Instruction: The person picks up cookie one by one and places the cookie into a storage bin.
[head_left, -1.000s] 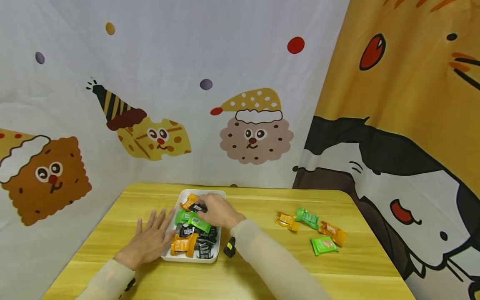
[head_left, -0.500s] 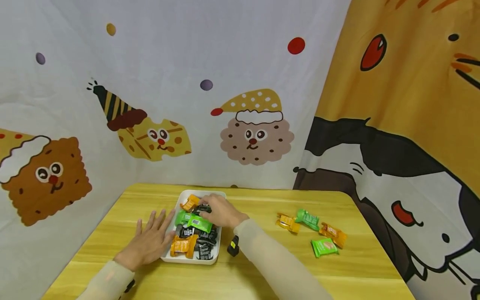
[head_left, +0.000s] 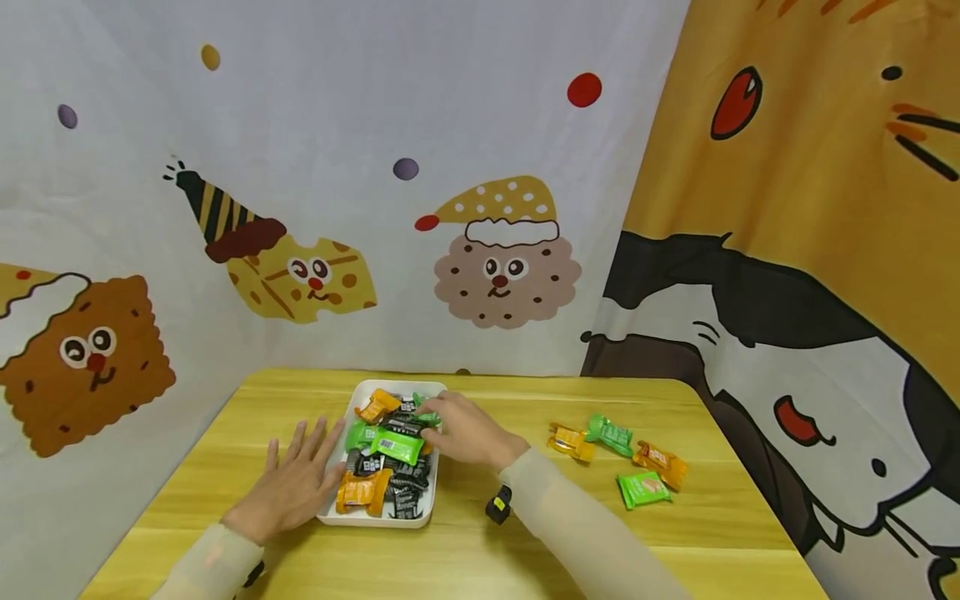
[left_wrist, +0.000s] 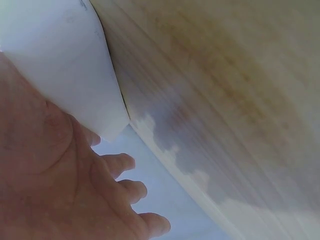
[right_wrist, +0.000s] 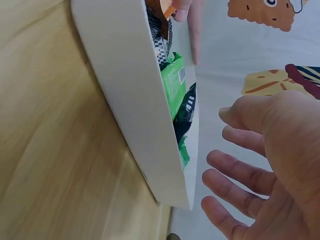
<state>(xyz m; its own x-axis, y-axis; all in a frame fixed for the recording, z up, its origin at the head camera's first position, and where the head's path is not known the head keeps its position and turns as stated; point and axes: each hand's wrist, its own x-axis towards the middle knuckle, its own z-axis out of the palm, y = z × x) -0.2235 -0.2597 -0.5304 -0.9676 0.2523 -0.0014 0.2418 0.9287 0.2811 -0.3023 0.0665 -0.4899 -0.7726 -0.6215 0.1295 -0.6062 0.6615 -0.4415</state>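
Note:
A white tray point(head_left: 375, 522) holds several wrapped snack packets in green, black and orange. On top lies a bright green packet point(head_left: 397, 446), with a black packet point(head_left: 402, 425) just behind it. My right hand point(head_left: 476, 433) hovers at the tray's right edge, and the right wrist view shows its fingers spread and loosely bent with nothing between them. A green packet point(head_left: 426, 408) is partly hidden behind its fingers. With fingers spread, my left hand point(head_left: 288, 483) rests against the tray's left side; the left wrist view shows its palm beside the white tray wall point(left_wrist: 60, 65).
On the wooden table point(head_left: 525, 533), right of the tray, lie loose packets: an orange one point(head_left: 572, 442), a green one point(head_left: 609, 435), another orange one point(head_left: 660, 464) and a light green one point(head_left: 643, 490). A printed cloth point(head_left: 337, 100) hangs behind the table.
My right hand has come away from the black packet and shifted right, leaving it in the tray. A green packet at the back right now shows. The left hand stays beside the tray.

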